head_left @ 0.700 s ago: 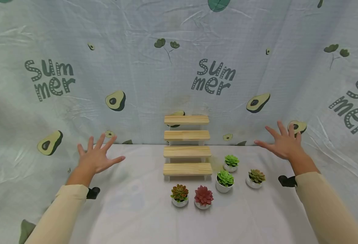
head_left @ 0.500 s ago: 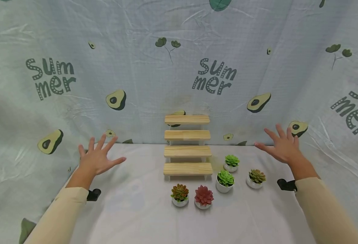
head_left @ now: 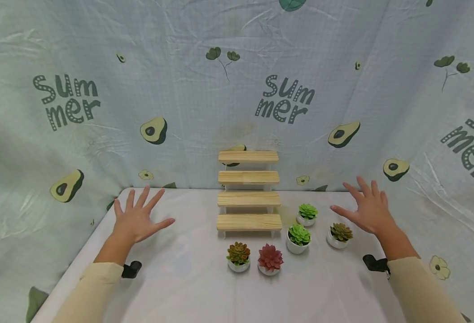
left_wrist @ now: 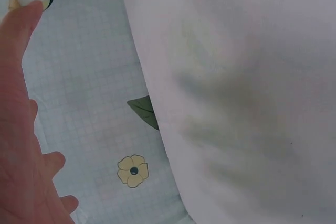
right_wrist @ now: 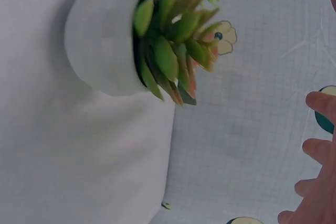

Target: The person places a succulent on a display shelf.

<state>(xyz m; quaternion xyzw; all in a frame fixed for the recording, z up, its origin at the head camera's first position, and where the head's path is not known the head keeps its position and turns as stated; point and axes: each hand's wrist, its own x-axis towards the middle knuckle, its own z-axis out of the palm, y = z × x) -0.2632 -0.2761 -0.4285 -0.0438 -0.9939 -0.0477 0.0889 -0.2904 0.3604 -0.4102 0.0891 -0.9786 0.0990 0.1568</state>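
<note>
My left hand (head_left: 135,222) hovers over the left part of the white table with its fingers spread, holding nothing. My right hand (head_left: 371,211) is likewise spread and bare, nearest to a potted succulent with brownish-green leaves (head_left: 340,233). That same succulent (right_wrist: 163,45) looms large in the right wrist view, apart from the fingers. A four-step wooden shelf (head_left: 249,222) stands at the back middle. Before it sit an orange-green succulent (head_left: 238,255) and a red succulent (head_left: 270,259). Right of the shelf are two bright green succulents, one nearer (head_left: 299,237) and one farther (head_left: 307,213).
A pale cloth (head_left: 188,112) printed with avocados and lettering hangs behind the table and along its sides. The white tabletop (head_left: 180,287) runs beneath both hands. Black wrist straps (head_left: 132,269) show below each hand.
Both hands have come lower and inward, the left to the right and the right to the left. The shelf and the succulents have stayed in place; the head view has shifted slightly.
</note>
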